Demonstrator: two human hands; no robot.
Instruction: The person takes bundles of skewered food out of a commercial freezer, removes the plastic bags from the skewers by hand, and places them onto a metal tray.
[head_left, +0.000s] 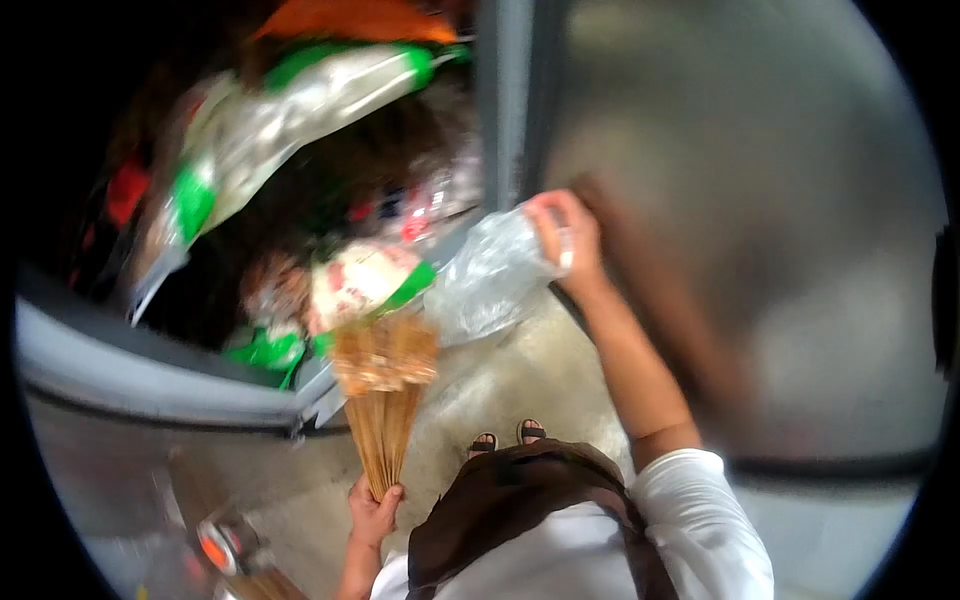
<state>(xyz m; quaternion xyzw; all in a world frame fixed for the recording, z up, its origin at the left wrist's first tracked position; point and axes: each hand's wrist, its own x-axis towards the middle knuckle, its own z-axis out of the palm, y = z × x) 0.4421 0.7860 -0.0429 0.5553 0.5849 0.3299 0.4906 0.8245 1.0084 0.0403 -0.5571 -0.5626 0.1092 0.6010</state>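
My left hand is closed around the lower ends of a fanned bundle of wooden skewers. Their wide upper end looks brownish and shiny, and blur hides what is on it. A clear plastic bag hangs from my right hand, whose fingers are curled on its edge beside a metal door. The bag reaches left toward the opening of a dark cabinet and comes close to the top of the skewers.
Inside the cabinet are a long green-and-white bag, a pale package with a green edge and an orange item. The cabinet's grey sill runs along its front. An orange-and-white round object is at lower left.
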